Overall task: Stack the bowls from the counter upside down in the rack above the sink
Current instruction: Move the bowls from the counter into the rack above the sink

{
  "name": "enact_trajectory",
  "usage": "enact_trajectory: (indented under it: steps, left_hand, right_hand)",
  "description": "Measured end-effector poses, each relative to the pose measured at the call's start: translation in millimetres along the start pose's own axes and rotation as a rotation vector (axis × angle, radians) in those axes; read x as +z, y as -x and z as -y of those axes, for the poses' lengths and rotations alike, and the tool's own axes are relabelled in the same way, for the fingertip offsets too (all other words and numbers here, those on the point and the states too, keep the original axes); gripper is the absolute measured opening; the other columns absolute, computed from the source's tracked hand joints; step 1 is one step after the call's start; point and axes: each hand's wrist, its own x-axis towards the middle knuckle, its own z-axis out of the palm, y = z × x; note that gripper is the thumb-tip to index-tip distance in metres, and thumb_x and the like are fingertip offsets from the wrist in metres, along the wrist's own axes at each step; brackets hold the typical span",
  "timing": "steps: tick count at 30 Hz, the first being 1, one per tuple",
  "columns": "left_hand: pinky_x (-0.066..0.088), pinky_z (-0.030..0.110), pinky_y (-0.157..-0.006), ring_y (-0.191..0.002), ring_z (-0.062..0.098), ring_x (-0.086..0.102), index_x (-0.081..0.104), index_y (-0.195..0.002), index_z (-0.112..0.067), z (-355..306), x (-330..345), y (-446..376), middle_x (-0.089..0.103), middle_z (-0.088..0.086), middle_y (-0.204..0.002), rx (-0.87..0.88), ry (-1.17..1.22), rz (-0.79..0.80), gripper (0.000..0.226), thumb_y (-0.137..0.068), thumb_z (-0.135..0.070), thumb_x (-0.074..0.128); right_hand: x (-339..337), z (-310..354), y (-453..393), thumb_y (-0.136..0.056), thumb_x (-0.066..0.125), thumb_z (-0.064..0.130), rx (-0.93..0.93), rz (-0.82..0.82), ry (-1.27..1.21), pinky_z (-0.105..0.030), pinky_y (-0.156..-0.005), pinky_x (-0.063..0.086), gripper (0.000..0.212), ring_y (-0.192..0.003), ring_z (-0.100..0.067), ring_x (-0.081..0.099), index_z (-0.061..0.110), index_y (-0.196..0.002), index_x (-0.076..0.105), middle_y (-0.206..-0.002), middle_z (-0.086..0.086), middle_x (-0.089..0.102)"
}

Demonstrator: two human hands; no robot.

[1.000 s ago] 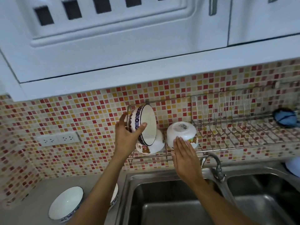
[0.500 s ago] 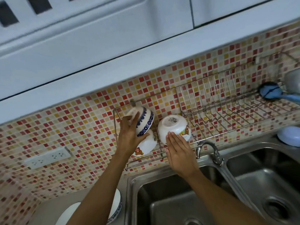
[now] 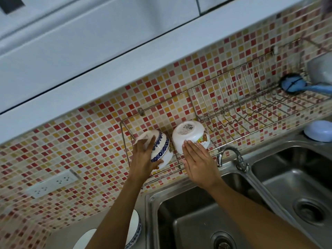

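A wire rack [image 3: 224,108] hangs on the tiled wall above the sink. At its left end my left hand [image 3: 143,157] grips a blue-patterned white bowl [image 3: 160,146], turned upside down over another white bowl [image 3: 168,158] that peeks out beneath it. Beside them a white bowl with a bear picture [image 3: 190,135] lies upside down in the rack. My right hand [image 3: 197,162] rests flat against its lower side, fingers straight. Two more blue-rimmed bowls [image 3: 135,229] sit on the counter below, partly hidden by my left arm.
A double steel sink [image 3: 206,212] with a tap [image 3: 231,157] lies under the rack. A blue scoop [image 3: 294,85] and a metal container [image 3: 321,69] occupy the rack's right end. A pale blue dish [image 3: 318,131] sits on the sink ledge. A socket strip [image 3: 53,182] is on the wall.
My left hand has turned the blue-patterned bowl from on edge to upside down and lowered it onto the bowl in the rack. My right hand stays against the bear bowl. The view has tilted.
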Motion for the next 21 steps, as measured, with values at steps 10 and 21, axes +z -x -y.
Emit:
enact_trajectory:
  steps: [10,21]
  left_hand:
    - [0.038,0.047,-0.108,-0.13,0.034,0.036,0.034,-0.143,-0.021,1,8,0,0.034,0.016,-0.142,-0.022,0.087,0.083,0.097,-0.062,-0.04,0.084]
    - [0.03,0.043,-0.112,-0.133,0.03,0.032,0.037,-0.142,-0.027,0,13,-3,0.032,0.008,-0.147,-0.007,0.049,0.152,0.088,-0.066,-0.043,0.08]
  right_hand:
    - [6,2,0,-0.1,0.028,0.032,0.011,-0.101,-0.019,-0.038,-0.118,0.021,0.051,-0.129,-0.026,0.05,0.0,-0.128,0.057,-0.133,-0.017,0.058]
    - [6,4,1,-0.1,0.03,0.031,0.035,-0.111,-0.018,-0.039,-0.116,0.026,0.05,-0.127,-0.026,0.053,0.0,-0.126,0.059,-0.13,-0.016,0.06]
